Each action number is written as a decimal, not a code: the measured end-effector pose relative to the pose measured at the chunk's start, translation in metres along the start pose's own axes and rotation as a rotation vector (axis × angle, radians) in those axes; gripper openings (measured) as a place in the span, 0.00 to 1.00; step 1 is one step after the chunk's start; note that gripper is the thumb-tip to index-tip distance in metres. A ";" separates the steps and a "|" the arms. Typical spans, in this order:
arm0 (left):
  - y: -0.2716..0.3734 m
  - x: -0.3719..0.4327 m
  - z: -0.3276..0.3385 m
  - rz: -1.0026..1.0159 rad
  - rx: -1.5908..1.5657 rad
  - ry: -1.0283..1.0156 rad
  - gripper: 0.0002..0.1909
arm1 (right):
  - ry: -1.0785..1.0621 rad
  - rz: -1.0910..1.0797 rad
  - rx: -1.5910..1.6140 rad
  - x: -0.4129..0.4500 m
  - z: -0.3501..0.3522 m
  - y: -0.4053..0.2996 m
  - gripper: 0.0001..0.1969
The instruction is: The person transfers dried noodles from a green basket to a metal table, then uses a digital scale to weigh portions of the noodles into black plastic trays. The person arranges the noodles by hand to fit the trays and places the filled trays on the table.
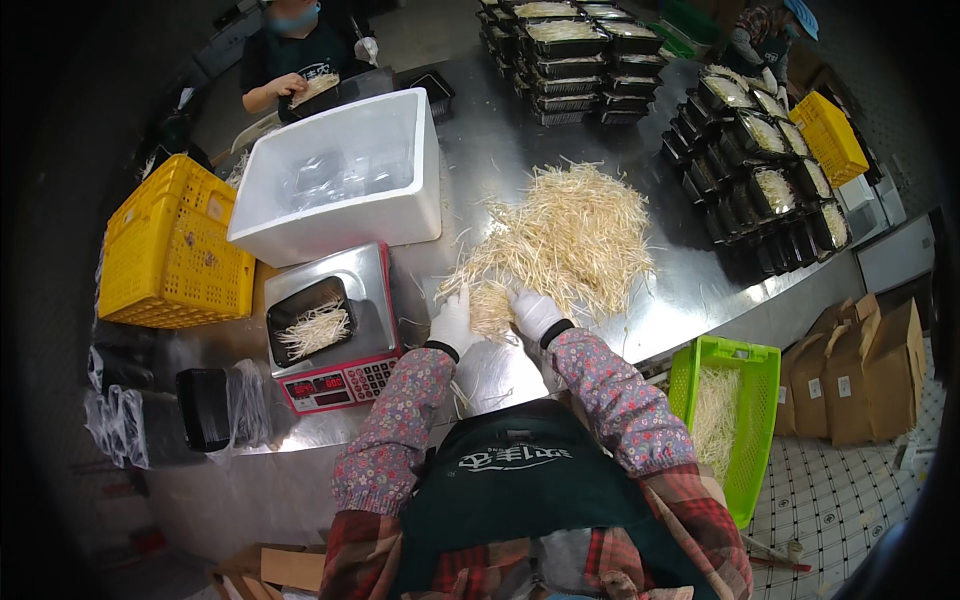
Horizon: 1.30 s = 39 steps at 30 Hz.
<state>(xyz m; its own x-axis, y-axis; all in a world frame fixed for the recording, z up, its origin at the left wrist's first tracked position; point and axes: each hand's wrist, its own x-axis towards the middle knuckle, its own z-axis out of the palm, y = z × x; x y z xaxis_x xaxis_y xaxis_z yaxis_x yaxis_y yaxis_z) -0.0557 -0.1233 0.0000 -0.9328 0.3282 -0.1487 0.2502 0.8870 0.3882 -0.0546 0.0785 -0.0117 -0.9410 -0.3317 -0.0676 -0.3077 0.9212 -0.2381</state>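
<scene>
Both my hands wear white gloves. My left hand (452, 324) and my right hand (535, 313) press from either side on a bunch of bean sprouts (492, 307), low over the steel table (495, 375). Finger details under the sprouts are hidden. The bunch joins the near edge of a large loose sprout pile (589, 232). Left of my left hand stands a red digital scale (371, 274) with lit displays. On its steel plate sits a black plastic tray (335, 291) partly filled with sprouts (319, 330).
A white foam box (337, 225) and a yellow crate (180, 255) stand left. Nested black trays (202, 409) lie front left. Filled trays are stacked at the back (566, 67) and right (765, 135). A green crate (761, 450) holds sprouts. Across the table, a person (300, 52) holds a tray.
</scene>
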 end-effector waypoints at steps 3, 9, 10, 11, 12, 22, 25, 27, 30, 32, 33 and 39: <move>-0.017 0.013 0.006 0.041 0.047 -0.026 0.22 | 0.039 -0.091 0.091 0.014 -0.012 0.008 0.12; -0.033 -0.025 -0.018 0.077 0.024 0.077 0.12 | 0.129 -0.012 0.227 -0.013 -0.054 0.053 0.10; -0.027 -0.035 -0.031 0.036 0.058 0.063 0.12 | 0.177 0.041 0.305 -0.019 -0.064 0.058 0.11; -0.022 -0.039 -0.039 0.040 0.057 0.062 0.13 | 0.093 0.177 0.364 -0.026 -0.077 0.065 0.12; -0.017 -0.048 -0.048 0.039 0.060 0.061 0.13 | 0.124 0.186 0.421 -0.030 -0.087 0.065 0.12; 0.023 -0.081 0.018 0.129 0.045 -0.027 0.37 | -0.081 0.029 0.462 -0.043 -0.030 -0.003 0.20; 0.015 -0.109 0.028 0.068 -0.080 0.137 0.43 | -0.067 -0.011 0.482 -0.054 -0.018 0.008 0.29; 0.012 -0.114 0.023 0.025 -0.059 0.094 0.54 | -0.024 -0.027 0.538 -0.064 -0.031 0.021 0.32; 0.026 -0.098 -0.003 0.085 0.048 0.047 0.62 | -0.092 -0.086 0.256 -0.079 -0.042 0.016 0.48; 0.036 -0.080 -0.010 0.127 0.088 -0.043 0.63 | -0.161 -0.083 0.056 -0.085 -0.041 0.000 0.55; 0.039 -0.072 -0.014 0.151 0.111 -0.088 0.64 | -0.195 -0.066 0.010 -0.083 -0.039 -0.006 0.54; 0.025 -0.042 0.015 0.115 0.139 -0.225 0.30 | -0.164 0.092 -0.028 -0.075 0.008 -0.008 0.18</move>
<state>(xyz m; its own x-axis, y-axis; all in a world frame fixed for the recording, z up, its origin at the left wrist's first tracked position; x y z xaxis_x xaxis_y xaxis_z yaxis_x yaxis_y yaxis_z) -0.0062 -0.1106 0.0026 -0.8192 0.4796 -0.3144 0.3990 0.8705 0.2880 0.0191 0.0942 -0.0124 -0.9304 -0.2725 -0.2451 -0.2275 0.9537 -0.1970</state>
